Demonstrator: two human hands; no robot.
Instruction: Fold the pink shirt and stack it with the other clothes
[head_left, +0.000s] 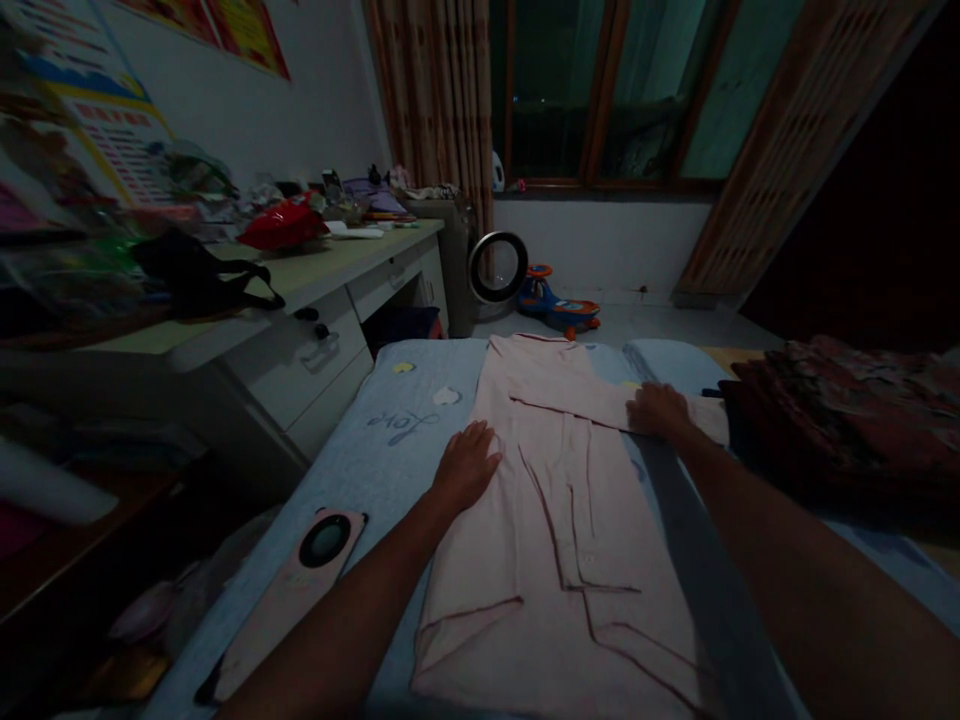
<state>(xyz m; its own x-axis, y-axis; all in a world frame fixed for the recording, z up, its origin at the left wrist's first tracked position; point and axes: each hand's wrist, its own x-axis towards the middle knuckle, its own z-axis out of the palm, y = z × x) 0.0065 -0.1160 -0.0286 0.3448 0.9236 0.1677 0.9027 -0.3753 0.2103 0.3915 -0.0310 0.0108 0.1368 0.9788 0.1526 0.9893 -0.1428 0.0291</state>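
A pale pink long-sleeved pajama shirt [544, 500] with dark piping lies spread lengthwise on the light blue bedding. One sleeve [570, 402] is laid across its upper part, and the cuff end reaches past the shirt's right side. My left hand [469, 465] rests flat at the shirt's left edge, fingers stretched out. Over at the right, my right hand [660, 410] has its fingers bent around the sleeve near the cuff; the fingertips are partly hidden. Left of my left forearm lies a pink phone-shaped object [277, 610] with a large dark round disc.
Folded dark red floral fabric [877, 430] is piled at the right. A cluttered desk [360, 270] with drawers runs along the left, holding a red packet [285, 222] and a black strapped item [202, 275]. Beyond the bed [397, 420] are a round-doored appliance [499, 268] and a blue-orange ride-on toy [555, 305].
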